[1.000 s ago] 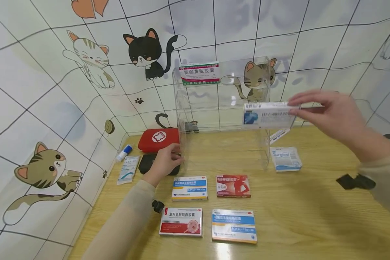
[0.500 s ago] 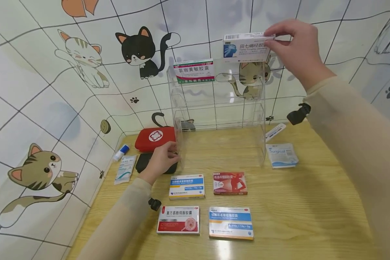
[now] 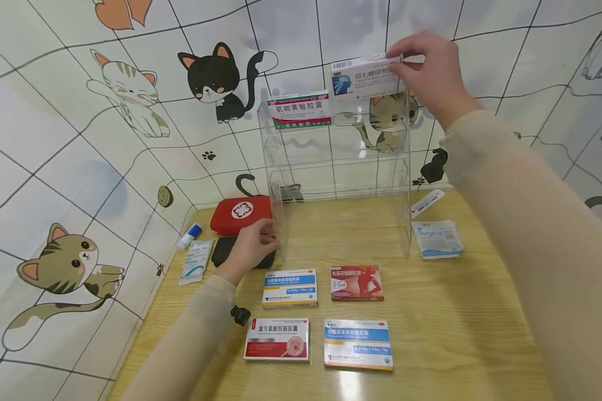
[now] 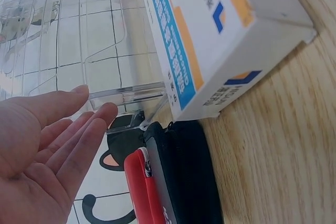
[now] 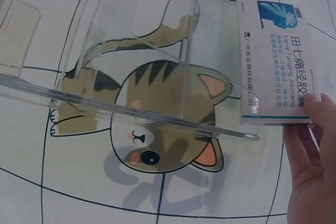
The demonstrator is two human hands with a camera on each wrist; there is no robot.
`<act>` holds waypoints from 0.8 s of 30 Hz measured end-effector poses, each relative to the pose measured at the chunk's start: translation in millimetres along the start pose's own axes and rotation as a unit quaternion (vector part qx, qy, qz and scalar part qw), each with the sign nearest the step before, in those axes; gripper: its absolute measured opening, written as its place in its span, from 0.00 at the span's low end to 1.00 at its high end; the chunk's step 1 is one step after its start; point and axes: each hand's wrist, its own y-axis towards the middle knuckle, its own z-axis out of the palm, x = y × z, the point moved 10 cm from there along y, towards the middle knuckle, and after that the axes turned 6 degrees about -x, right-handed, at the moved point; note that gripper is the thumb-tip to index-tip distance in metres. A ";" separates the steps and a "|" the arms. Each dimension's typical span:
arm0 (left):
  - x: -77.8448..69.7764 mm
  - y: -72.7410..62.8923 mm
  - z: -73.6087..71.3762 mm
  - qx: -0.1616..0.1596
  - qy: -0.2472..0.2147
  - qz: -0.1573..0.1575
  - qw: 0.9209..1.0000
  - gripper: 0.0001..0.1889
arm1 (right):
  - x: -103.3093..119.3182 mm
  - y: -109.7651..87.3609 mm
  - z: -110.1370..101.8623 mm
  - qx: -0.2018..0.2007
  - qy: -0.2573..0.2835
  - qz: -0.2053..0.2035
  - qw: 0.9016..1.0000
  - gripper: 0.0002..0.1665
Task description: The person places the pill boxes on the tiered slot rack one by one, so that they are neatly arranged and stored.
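Note:
My right hand pinches the right end of a white medicine box with a blue head picture. It holds the box at the top tier of a clear acrylic rack. In the right wrist view, the box is just above the rack's edge. Left of it, a green-and-magenta medicine box stands on the top tier. My left hand pinches the rack's lower left edge; in the left wrist view, thumb and fingers lie either side of the clear panel.
Blue-and-white boxes, a red box and a red-and-white box lie on the wooden table. Left are a red first-aid case, black case, packet and blue-capped tube; right, a surgical packet and thermometer.
My right hand has raised the white medicine box from the rack's right side to its top tier, then moved it left, close to the green-and-magenta box. My left hand stays at the rack.

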 end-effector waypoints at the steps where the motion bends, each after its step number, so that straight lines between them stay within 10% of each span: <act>1: 0.0 0.1 -0.8 -0.001 0.001 0.000 1.000 0.29 | -1.4 -0.5 3.2 0.007 -0.011 0.005 1.000 0.17; 13: -1.1 -1.8 -1.9 0.003 0.003 -0.003 1.000 0.31 | -26.0 -10.8 23.5 0.044 -0.121 -0.006 0.992 0.22; 24: 3.5 -0.1 -1.5 0.003 -0.008 -0.012 1.000 0.29 | -6.4 -50.6 2.7 -0.055 -0.100 -0.078 0.990 0.21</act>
